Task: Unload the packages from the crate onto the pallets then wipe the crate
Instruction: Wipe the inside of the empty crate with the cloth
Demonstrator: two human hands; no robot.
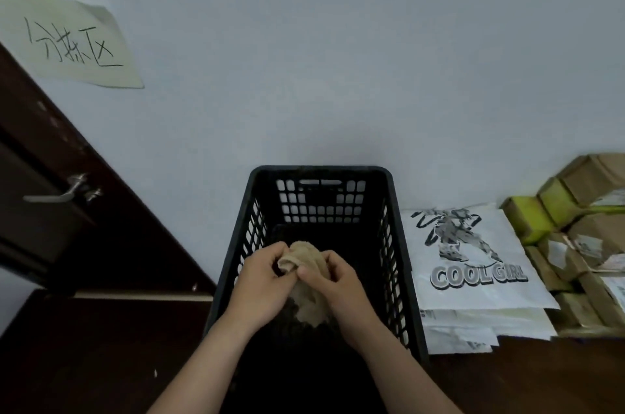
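A black plastic crate (321, 173) with slotted walls stands against the wall in front of me, and no packages show inside it. Above its open top both hands hold a crumpled beige cloth (309, 298). My left hand (260, 281) pinches the cloth's upper left corner. My right hand (333, 281) grips the cloth from the right, thumb on top. The lower part of the cloth hangs down into the crate.
White mailer bags (473, 271), the top one printed "COOL GIRL", lie stacked right of the crate. Cardboard boxes (581, 237) with yellow tape are piled further right. A dark wooden door with a metal handle (61, 193) is on the left, under a handwritten paper sign (74, 45).
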